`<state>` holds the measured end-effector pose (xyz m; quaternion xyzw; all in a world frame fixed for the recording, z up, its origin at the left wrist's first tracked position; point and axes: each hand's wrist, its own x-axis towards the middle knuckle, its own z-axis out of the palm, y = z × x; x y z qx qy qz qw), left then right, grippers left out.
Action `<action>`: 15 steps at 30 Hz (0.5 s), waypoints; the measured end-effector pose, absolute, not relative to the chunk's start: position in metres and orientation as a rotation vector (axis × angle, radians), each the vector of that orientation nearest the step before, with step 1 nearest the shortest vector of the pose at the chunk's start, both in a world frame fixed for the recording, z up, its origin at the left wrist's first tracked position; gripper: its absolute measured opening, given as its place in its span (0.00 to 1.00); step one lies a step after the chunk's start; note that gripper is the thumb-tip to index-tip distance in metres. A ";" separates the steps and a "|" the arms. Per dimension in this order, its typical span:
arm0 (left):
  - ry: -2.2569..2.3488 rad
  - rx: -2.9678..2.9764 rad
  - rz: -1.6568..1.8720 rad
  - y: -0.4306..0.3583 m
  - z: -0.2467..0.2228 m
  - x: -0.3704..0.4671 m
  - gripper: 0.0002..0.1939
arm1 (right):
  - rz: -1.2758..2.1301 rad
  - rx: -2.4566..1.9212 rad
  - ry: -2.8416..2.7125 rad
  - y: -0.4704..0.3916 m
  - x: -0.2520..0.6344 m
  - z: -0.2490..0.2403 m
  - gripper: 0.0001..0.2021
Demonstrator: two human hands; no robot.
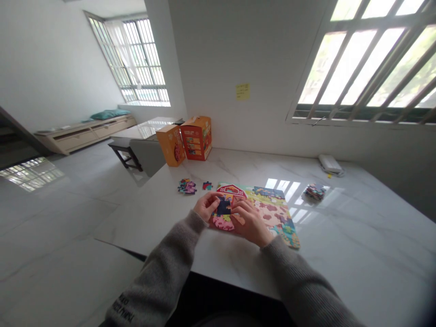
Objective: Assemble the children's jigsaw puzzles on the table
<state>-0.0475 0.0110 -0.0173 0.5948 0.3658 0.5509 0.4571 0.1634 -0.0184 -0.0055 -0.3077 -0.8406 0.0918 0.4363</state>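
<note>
A colourful farm-themed jigsaw puzzle [272,213] lies on the white marbled table, with a red barn at its upper left and a brown-spotted pale area at its right. Over the puzzle's left part, my left hand [207,206] pinches the left edge of a dark blue puzzle piece [224,207]. My right hand [251,222] rests over the puzzle, its fingertips at the right side of that piece; its fingers are bent and partly hide the puzzle's lower middle. Pink pieces show below the dark piece.
Loose pieces [187,186] and a single red-teal piece [207,185] lie left of the puzzle. Another pile of pieces [315,192] sits to its right. Two orange boxes [171,145] stand at the back left; a white device with a cable [329,164] lies at the back right.
</note>
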 end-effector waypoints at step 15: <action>0.857 1.350 1.242 0.008 -0.018 -0.040 0.25 | 0.240 -0.862 -1.990 -0.020 0.156 -0.018 0.12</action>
